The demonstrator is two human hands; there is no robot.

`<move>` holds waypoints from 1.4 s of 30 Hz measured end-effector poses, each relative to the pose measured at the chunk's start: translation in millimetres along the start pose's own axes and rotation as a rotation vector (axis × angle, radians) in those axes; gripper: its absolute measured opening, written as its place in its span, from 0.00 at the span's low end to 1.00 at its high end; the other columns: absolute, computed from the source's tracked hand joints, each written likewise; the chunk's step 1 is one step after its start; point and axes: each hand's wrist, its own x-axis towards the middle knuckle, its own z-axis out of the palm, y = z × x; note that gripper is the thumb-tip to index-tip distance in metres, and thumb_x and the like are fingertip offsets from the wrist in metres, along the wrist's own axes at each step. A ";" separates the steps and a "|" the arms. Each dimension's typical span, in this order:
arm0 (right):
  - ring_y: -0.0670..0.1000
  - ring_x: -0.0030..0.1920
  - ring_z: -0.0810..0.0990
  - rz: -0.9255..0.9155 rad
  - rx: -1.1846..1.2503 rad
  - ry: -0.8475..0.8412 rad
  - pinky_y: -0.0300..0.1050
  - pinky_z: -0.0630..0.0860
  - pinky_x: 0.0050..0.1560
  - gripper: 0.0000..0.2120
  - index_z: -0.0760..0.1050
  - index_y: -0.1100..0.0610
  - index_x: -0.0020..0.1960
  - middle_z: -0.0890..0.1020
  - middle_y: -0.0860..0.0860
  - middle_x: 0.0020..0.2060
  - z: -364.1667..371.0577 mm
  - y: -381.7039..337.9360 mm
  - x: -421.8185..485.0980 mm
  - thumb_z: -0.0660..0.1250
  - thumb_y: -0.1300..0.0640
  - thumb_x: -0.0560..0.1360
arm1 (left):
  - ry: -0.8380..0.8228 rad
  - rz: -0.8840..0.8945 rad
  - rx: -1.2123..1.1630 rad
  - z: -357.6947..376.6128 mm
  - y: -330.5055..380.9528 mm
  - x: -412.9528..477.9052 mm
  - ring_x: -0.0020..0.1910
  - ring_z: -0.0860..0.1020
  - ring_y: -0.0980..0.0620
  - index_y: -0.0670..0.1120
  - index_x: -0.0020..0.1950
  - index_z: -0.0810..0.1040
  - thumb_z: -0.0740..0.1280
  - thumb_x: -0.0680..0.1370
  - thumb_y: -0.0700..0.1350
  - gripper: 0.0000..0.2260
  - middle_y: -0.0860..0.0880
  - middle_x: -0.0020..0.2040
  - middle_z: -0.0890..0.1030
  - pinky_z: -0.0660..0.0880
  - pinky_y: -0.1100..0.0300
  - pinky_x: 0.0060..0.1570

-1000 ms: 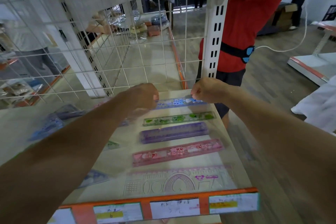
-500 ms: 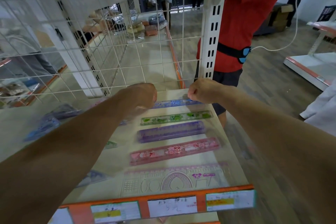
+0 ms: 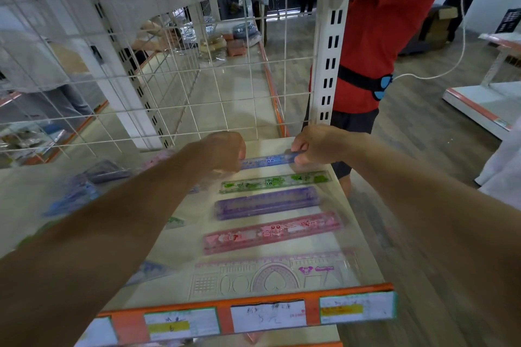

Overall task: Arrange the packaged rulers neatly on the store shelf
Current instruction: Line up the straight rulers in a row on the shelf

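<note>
Shelf (image 3: 180,245), one: cream board, orange front strip.
Wire grid (image 3: 197,79), one: white, upright along the back of the shelf.
Slotted post (image 3: 329,65), one: white, at the back right corner.
Person in a red shirt (image 3: 394,22), one: standing just behind the post.
Hands, two: left hand (image 3: 225,151) curled round the left end of the blue ruler (image 3: 267,161); right hand (image 3: 315,145) pinching its right end between thumb and fingers.
Packaged rulers in a row on the right half of the shelf, five, each lying crosswise in a clear sleeve. From front to back:
- clear stencil ruler (image 3: 276,273), widest, with a heart-shaped protractor and purple print;
- pink ruler (image 3: 272,231), cartoon print;
- purple ruler (image 3: 266,203), plain;
- green ruler (image 3: 275,182), cartoon print;
- blue ruler, rearmost, near the wire grid, held level between the hands.
Further packets (image 3: 84,186) on the left half: blurred, number not clear.
Price labels (image 3: 267,315) on the orange strip: three whole, a fourth cut off at left.
Compared with half a second before: both hands at the same ends of the blue ruler; front four unmoved.
</note>
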 end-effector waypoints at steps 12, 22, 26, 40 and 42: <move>0.49 0.58 0.76 -0.091 0.030 0.035 0.44 0.73 0.59 0.16 0.75 0.50 0.62 0.77 0.47 0.59 -18.9 -27.6 -39.5 0.67 0.50 0.76 | -0.030 0.062 -0.094 -32.0 -7.9 -53.3 0.49 0.76 0.52 0.47 0.55 0.80 0.71 0.73 0.47 0.12 0.50 0.52 0.76 0.70 0.62 0.52; 0.53 0.60 0.75 -0.106 -0.095 -0.176 0.44 0.72 0.54 0.25 0.71 0.52 0.68 0.75 0.48 0.63 -3.8 -73.1 -74.7 0.68 0.45 0.74 | -0.238 0.061 -0.087 -10.9 6.7 -95.6 0.56 0.72 0.50 0.47 0.65 0.71 0.72 0.73 0.52 0.23 0.49 0.58 0.71 0.69 0.60 0.56; 0.53 0.51 0.77 -0.125 -0.191 -0.163 0.42 0.69 0.41 0.16 0.77 0.53 0.59 0.78 0.51 0.54 5.9 -75.5 -73.2 0.66 0.47 0.75 | -0.179 0.057 -0.058 -1.4 9.7 -101.4 0.54 0.73 0.49 0.46 0.64 0.73 0.71 0.74 0.48 0.20 0.48 0.60 0.73 0.68 0.62 0.51; 0.53 0.46 0.76 -0.139 -0.220 -0.085 0.42 0.67 0.40 0.10 0.78 0.54 0.52 0.78 0.52 0.48 17.0 -76.2 -75.7 0.65 0.51 0.75 | -0.090 0.100 -0.009 -0.2 12.5 -107.4 0.56 0.74 0.48 0.46 0.63 0.74 0.68 0.75 0.48 0.18 0.47 0.59 0.75 0.66 0.62 0.47; 0.52 0.44 0.75 -0.141 -0.225 -0.071 0.42 0.66 0.37 0.09 0.78 0.54 0.50 0.78 0.52 0.46 18.1 -75.8 -76.0 0.65 0.51 0.75 | -0.093 0.112 -0.005 -0.9 12.0 -108.5 0.56 0.74 0.48 0.45 0.63 0.74 0.68 0.75 0.47 0.18 0.46 0.59 0.75 0.68 0.61 0.50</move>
